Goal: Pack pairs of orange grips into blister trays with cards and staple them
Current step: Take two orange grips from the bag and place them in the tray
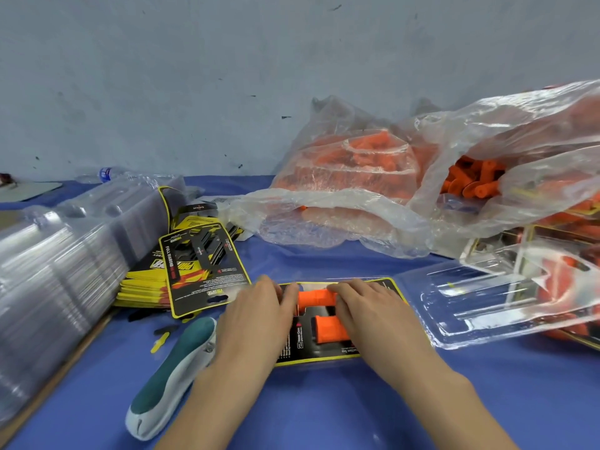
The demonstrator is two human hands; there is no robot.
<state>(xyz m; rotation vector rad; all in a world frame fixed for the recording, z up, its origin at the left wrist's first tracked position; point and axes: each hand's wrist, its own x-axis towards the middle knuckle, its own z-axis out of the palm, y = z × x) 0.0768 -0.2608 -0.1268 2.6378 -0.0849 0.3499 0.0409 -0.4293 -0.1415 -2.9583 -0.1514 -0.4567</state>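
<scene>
We see both hands lying palm down on a black, yellow-edged printed card [324,356] that sits flat on the blue-covered desk [422,401], near its front middle. Two short orange ribbed rubber grips [316,297] lie on the card side by side, one behind the other, showing between the hands. The left hand [256,316] is spread with its fingers nearly straight, the tips touching the left end of the far grip. The right hand [367,313] is also loose and flat, its fingers draped over the right ends of both grips; neither hand is clenched around anything. We cannot tell whether clear plastic covers the grips. Just left of the left wrist lies a teal and white hand stapler [175,375], untouched.
</scene>
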